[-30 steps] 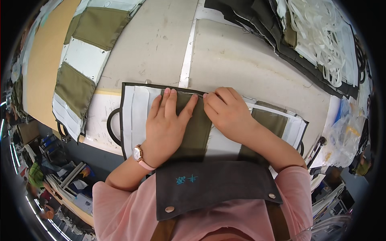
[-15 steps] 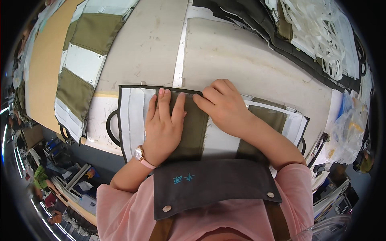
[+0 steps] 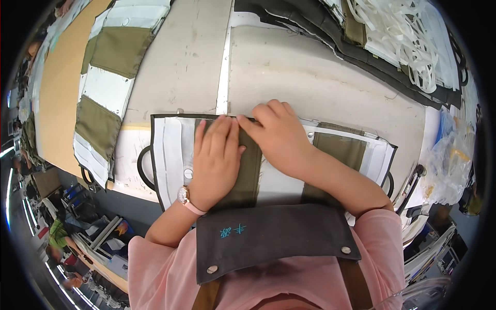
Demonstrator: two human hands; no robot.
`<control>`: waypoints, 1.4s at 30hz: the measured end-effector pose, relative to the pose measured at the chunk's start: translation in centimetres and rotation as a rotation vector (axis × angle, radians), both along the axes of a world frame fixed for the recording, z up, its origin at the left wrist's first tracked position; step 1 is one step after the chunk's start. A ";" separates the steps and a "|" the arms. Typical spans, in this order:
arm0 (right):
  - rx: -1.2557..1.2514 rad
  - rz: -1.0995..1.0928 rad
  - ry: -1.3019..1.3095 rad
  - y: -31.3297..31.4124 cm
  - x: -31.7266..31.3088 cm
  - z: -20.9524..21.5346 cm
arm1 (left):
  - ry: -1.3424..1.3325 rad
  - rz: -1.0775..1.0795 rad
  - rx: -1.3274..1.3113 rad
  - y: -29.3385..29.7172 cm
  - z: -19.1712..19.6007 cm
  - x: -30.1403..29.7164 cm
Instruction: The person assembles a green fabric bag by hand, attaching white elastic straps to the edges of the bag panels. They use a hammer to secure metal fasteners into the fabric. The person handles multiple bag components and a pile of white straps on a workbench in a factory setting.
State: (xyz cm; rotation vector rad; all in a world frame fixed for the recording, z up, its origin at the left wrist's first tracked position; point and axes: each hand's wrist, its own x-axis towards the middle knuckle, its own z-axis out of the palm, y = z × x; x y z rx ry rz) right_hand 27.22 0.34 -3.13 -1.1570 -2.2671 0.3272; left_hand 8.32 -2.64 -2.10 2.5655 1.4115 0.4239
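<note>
The left hand lies open, palm down, fingers extended flat on the olive-green fabric panel. The right hand is also open, fingers curved, pressing the panel's upper edge, its fingertips touching those of the left hand. The panel belongs to a white-and-olive rectangular fabric piece with dark edge binding, lying flat at the near edge of the grey tabletop. A similar white-and-olive strip lies to the left; a stack of dark fabric pieces lies beyond.

fabric panel under both hands
</note>
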 end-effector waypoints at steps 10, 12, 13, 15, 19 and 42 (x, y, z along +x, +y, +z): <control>-0.121 0.028 0.148 -0.3 2.7 -0.3 | 0.174 -0.017 -0.013 -1.0 0.7 1.0; -0.042 0.085 0.058 -0.4 2.9 -0.1 | 0.171 -0.011 -0.013 -1.1 0.8 1.1; -0.005 0.107 0.000 -0.7 2.9 0.2 | 0.171 -0.007 -0.012 -1.1 0.8 1.1; 0.040 0.124 -0.062 -0.8 2.8 0.3 | 0.160 -0.001 -0.002 -1.1 0.7 1.2; -0.055 0.020 0.071 -0.4 2.3 -0.4 | 0.079 0.041 0.011 -1.2 -0.1 1.5; 0.227 0.071 -0.135 -1.0 2.4 -1.4 | 0.267 0.088 0.167 -0.7 0.6 1.8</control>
